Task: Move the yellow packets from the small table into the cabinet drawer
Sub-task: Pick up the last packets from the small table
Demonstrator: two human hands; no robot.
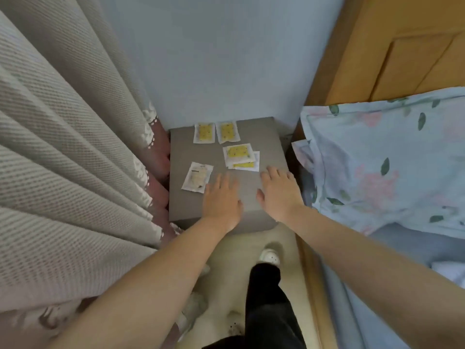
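Observation:
Several packets lie on the small grey table (191, 205). Two yellow packets (204, 132) (228, 131) sit side by side at its far edge. Another yellow packet (238, 152) lies on top of a second one (247, 165) in the middle right. A paler packet (197, 176) lies at the left. My left hand (221, 200) hovers flat over the table's near part, fingers straight, just right of the pale packet. My right hand (278, 191) is spread open beside it, fingertips just below the stacked packets. Neither hand holds anything. No drawer shows.
A beige curtain (63, 159) hangs close on the left. A bed with a flowered pillow (377, 159) and wooden headboard (402, 46) lies on the right. The blue wall (214, 59) stands behind the table. My leg and shoe (269, 256) are below on the floor.

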